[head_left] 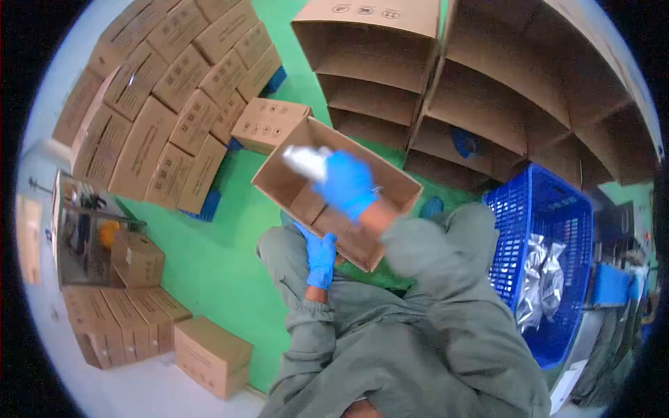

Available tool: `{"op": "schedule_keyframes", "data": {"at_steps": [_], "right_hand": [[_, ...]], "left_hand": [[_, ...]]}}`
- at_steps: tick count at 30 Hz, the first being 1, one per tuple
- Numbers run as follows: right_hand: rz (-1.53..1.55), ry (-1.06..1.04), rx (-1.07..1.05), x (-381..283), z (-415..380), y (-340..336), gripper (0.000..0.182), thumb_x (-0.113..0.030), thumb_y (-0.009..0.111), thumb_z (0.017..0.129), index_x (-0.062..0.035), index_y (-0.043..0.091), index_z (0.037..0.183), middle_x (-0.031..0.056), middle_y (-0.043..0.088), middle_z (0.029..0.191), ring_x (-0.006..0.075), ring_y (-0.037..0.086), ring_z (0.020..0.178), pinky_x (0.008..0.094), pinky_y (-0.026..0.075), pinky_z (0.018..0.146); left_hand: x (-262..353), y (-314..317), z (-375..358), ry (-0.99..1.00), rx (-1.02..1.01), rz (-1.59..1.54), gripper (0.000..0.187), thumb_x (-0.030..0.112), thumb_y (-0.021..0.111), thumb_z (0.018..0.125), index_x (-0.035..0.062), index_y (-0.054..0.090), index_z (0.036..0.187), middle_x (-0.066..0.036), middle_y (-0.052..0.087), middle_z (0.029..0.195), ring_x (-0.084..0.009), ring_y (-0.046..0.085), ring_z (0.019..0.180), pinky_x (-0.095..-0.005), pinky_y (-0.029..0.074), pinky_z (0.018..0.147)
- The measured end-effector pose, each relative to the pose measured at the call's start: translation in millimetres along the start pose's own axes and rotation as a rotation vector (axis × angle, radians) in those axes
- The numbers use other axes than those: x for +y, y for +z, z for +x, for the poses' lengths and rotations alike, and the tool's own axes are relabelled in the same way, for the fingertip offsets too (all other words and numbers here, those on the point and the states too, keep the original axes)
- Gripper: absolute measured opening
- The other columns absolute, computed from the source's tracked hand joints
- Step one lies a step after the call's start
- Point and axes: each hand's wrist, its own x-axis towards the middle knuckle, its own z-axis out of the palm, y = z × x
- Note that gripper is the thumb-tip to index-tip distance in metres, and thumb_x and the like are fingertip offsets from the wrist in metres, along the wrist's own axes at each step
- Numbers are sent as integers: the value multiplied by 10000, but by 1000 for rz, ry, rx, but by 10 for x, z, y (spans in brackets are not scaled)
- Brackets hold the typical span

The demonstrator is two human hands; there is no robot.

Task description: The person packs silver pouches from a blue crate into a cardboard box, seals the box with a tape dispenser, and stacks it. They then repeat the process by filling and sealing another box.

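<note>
An open cardboard box (402,182) rests tilted between my knees, and its bottom flaps show inside. My left hand (320,256), in a blue glove, grips the box's near side wall. Over the box's opening is my right hand (348,185), also blue-gloved and smeared by motion. It is closed on a shiny silver pouch (304,162), whose details are blurred. To my right, a blue plastic basket (507,226) holds several similar silver pouches (543,279).
Stacked closed cartons (182,83) stand on blue pallets at the left, with one carton (270,124) just beyond the box. Large open cartons (376,52) line the far right. More cartons (212,354) sit at lower left. The floor (233,251) is green.
</note>
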Motion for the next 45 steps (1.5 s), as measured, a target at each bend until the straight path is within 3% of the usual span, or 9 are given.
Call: {"op": "schedule_keyframes", "data": {"at_steps": [3,7,15,17,26,28,33,35,45], "right_hand": [[238,-77,-207,178,-457,1259,389,-364,655,789,6,673,907,230,661,902,419,638,855,484,514,781],[263,78,-297,364,-1029,384,337,-345,623,855,-56,690,1015,175,685,958,363,654,874,442,526,791],[-759,648,973,2929,-4070,-2699,150,-128,582,878,-12,659,936,157,673,896,295,649,805,373,511,708],[-1018,1530,367,3187,-5049,-3150,239,-147,555,891,-21,649,1071,191,668,862,356,661,779,425,540,680],[-459,830,314,3636,-5424,-2540,681,-236,816,674,3,532,1245,159,647,1136,288,632,1025,366,501,922],[-312,915,330,3965,-5485,-2428,618,-256,773,720,6,544,1231,169,652,1124,294,636,1009,373,506,892],[835,1109,1217,4795,-5094,-2783,492,-307,665,835,15,572,1195,195,664,1095,307,648,968,391,518,815],[-524,791,842,4277,-4359,-3166,583,-369,684,833,43,548,1222,234,614,1194,334,614,1039,414,498,834],[-195,4,746,600,-1453,-2411,610,-200,802,780,60,516,1252,186,634,1156,271,620,1027,331,471,908]], "left_hand": [[-325,-49,196,60,-99,-64,896,58,528,807,-8,-25,1509,-234,304,1458,-331,400,1289,-369,344,1076],[-201,-67,38,42,-21,48,868,76,576,816,-63,41,1485,-215,317,1447,-276,347,1304,-352,259,1134],[-820,-400,348,-69,-12,-58,462,104,570,768,-63,480,1189,-110,504,1145,-220,485,990,-356,426,931],[-504,-305,206,-65,53,-36,584,122,571,757,-73,437,1291,-142,507,1228,-251,498,1057,-376,409,971],[-1301,-564,491,-148,20,-46,446,121,545,804,-40,503,1218,-122,533,1161,-232,508,1011,-376,413,945],[-647,-323,166,-135,3,-142,753,51,548,794,-65,201,1452,-167,341,1429,-281,381,1238,-367,310,1084],[-88,-79,-47,-50,28,-177,877,57,549,796,-47,39,1502,-184,160,1555,-294,171,1437,-343,146,1181],[-345,-92,45,-26,58,-95,935,11,566,762,-25,3,1507,-208,201,1532,-307,209,1423,-345,185,1170],[-247,-118,-3,-91,40,-201,981,-37,558,736,13,-36,1515,-214,273,1493,-324,356,1339,-352,326,1100]]}}
